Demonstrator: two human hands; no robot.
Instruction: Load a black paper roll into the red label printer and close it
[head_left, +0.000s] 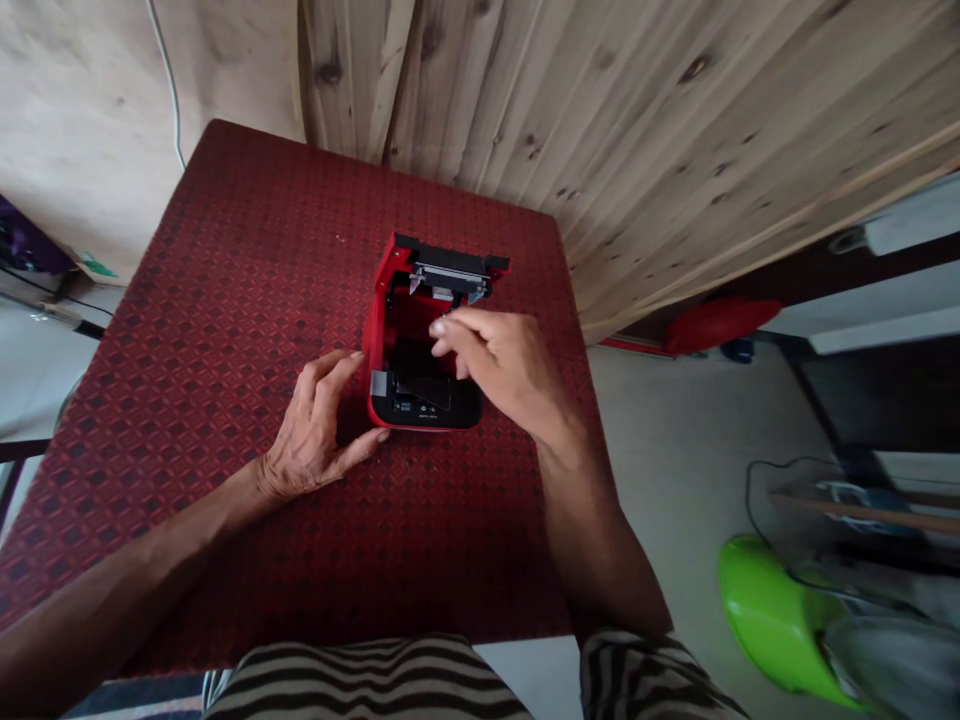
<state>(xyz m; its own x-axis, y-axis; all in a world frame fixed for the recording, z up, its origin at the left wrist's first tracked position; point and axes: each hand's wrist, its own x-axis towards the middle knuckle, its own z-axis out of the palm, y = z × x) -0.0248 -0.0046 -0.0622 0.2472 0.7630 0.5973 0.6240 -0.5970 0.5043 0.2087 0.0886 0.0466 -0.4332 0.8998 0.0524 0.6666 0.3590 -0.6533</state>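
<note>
A small red and black device, which looks like a label printer, stands on the table with its lid raised. Its dark inner compartment faces up, partly covered by my right hand. My left hand lies against the left side, fingers apart, thumb at the front left corner. Over the right part of the compartment is my right hand, its fingers curled and thumb pressed to them. Whatever it pinches, if anything, I cannot make out. A small grey patch shows on the device's left front edge.
The table has a red patterned cover and meets a wooden plank wall at the back. A light green tub stands on the floor at right. Farther back lies a red round object. A white cable hangs at back left.
</note>
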